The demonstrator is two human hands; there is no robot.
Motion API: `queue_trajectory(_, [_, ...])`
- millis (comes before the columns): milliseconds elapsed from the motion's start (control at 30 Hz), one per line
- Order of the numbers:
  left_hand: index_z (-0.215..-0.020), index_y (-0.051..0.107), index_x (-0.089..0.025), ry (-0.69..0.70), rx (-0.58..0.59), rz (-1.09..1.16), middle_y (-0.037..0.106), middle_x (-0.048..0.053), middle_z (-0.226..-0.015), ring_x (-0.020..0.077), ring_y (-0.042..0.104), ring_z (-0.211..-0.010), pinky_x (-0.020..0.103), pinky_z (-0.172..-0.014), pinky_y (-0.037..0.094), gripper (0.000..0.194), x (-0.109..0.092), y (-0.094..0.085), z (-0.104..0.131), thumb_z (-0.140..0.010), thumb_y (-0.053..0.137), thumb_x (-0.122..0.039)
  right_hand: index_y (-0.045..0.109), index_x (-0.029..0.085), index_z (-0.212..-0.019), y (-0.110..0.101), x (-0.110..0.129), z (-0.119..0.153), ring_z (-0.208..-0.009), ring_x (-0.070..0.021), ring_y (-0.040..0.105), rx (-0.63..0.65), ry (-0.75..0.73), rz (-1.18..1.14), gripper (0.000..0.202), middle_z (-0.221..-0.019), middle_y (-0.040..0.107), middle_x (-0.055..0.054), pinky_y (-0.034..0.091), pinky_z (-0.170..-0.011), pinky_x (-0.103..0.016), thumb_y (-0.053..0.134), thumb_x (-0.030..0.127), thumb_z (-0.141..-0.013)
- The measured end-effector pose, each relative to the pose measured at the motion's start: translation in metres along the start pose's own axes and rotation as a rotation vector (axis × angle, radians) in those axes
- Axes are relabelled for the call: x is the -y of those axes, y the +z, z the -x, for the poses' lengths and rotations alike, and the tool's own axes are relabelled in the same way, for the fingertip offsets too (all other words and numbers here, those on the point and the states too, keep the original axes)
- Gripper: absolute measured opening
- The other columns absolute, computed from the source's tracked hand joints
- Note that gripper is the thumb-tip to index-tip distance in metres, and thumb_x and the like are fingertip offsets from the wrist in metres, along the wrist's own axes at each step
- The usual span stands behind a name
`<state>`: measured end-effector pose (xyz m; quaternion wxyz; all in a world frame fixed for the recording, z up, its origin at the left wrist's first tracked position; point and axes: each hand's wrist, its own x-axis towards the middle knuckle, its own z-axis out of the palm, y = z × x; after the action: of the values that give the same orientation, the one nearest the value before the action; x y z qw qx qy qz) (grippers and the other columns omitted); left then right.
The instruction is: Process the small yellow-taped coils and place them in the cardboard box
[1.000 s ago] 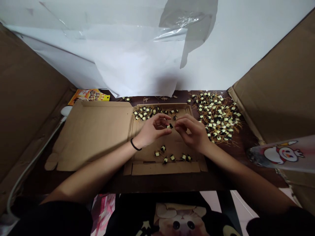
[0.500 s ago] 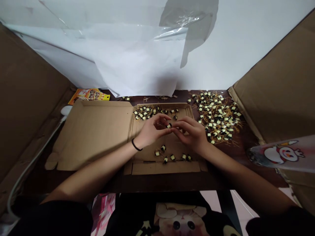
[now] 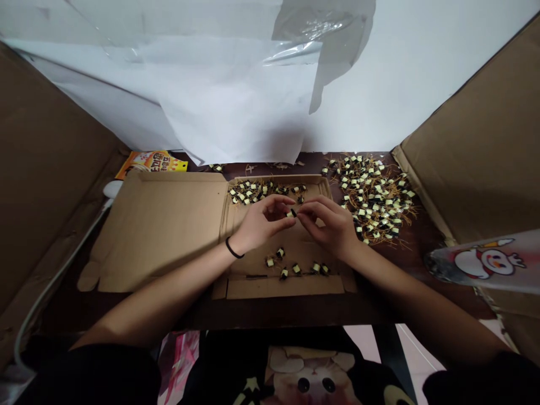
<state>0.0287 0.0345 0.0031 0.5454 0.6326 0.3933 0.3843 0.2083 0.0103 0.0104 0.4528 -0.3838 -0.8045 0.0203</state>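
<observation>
Between my two hands, over the open cardboard box (image 3: 287,289), is a small transformer (image 3: 291,214) with a pale yellow wrap and a black end. My left hand (image 3: 264,222), a black band at its wrist, holds it with thumb and fingers curled round. Close by its black end, the fingers of my right hand (image 3: 327,225) are pinched together; whatever they grip is too fine to see. Several like transformers with thin copper-coloured wires (image 3: 296,269) lie loose near the box's front edge. A cluster of more transformers (image 3: 248,192) sits along its back edge.
A big heap of transformers (image 3: 375,202) lies on the dark table right of the box. The box's lid (image 3: 164,230) is folded out left. A yellow packet (image 3: 156,162), a white cable (image 3: 59,270) and a snowman-printed clear container (image 3: 485,261) stand around. Cardboard walls (image 3: 481,129) flank the table.
My right fingertips have drawn slightly right, away from the transformer, and are closed more tightly. The transformer has turned a little in my left hand, which stays in place.
</observation>
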Motion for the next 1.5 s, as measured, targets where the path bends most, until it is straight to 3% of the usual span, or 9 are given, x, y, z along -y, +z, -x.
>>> queue_trajectory(167, [-0.106, 0.065, -0.017, 0.015, 0.016, 0.002, 0.065, 0.003, -0.089, 0.0131, 0.058, -0.083, 0.027, -0.075, 0.047, 0.038, 0.000, -0.002, 0.000, -0.070, 0.073, -0.027, 0.057, 0.020, -0.081, 0.001, -0.003, 0.001, -0.063, -0.0118, 0.060, 0.003, 0.071, 0.045, 0.007, -0.071, 0.065, -0.001, 0.045, -0.057, -0.022, 0.055, 0.018, -0.087])
queue_trajectory(367, [-0.106, 0.064, -0.017, 0.017, 0.018, 0.019, 0.065, 0.003, -0.088, 0.0131, 0.059, -0.083, 0.026, -0.074, 0.048, 0.040, 0.001, -0.003, 0.000, -0.069, 0.074, -0.027, 0.062, 0.020, -0.086, 0.001, -0.001, 0.001, -0.066, -0.0122, 0.064, 0.059, 0.142, -0.048, 0.009, -0.078, 0.071, -0.002, 0.047, -0.060, -0.022, 0.055, 0.015, -0.085])
queue_trajectory(600, [-0.103, 0.064, -0.016, 0.023, 0.063, 0.030, 0.068, 0.005, -0.093, 0.0149, 0.062, -0.087, 0.029, -0.078, 0.048, 0.037, 0.002, -0.001, 0.000, -0.070, 0.074, -0.026, 0.065, 0.018, -0.079, -0.002, 0.003, -0.003, -0.057, -0.0101, 0.057, 0.104, 0.223, -0.131, 0.009, -0.068, 0.065, -0.001, 0.043, -0.054, -0.021, 0.058, 0.021, -0.084])
queue_trajectory(867, [-0.104, 0.062, -0.015, 0.032, 0.064, 0.020, 0.070, 0.008, -0.098, 0.0160, 0.065, -0.088, 0.028, -0.077, 0.050, 0.036, 0.002, -0.001, -0.001, -0.074, 0.071, -0.033, 0.066, 0.017, -0.073, -0.002, 0.003, -0.006, -0.057, -0.0113, 0.057, 0.154, 0.568, -0.341, 0.016, -0.064, 0.066, -0.001, 0.042, -0.053, -0.022, 0.059, 0.029, -0.082])
queue_trajectory(1067, [-0.103, 0.062, -0.015, 0.052, 0.086, 0.023, 0.070, 0.008, -0.098, 0.0156, 0.065, -0.088, 0.027, -0.076, 0.050, 0.034, 0.001, -0.003, 0.000, -0.076, 0.070, -0.033, 0.064, 0.016, -0.066, -0.006, 0.004, -0.009, -0.047, -0.0082, 0.048, 0.186, 0.694, -0.461, 0.022, -0.055, 0.058, 0.001, 0.036, -0.049, -0.022, 0.062, 0.035, -0.078])
queue_trajectory(1500, [-0.101, 0.061, -0.015, 0.083, 0.145, 0.085, 0.068, 0.009, -0.101, 0.0159, 0.064, -0.091, 0.029, -0.081, 0.050, 0.033, 0.004, -0.005, -0.002, -0.078, 0.070, -0.036, 0.060, 0.016, -0.064, -0.007, 0.005, -0.010, -0.045, -0.0068, 0.045, 0.207, 0.757, -0.549, 0.027, -0.054, 0.056, 0.002, 0.035, -0.047, -0.022, 0.062, 0.040, -0.077])
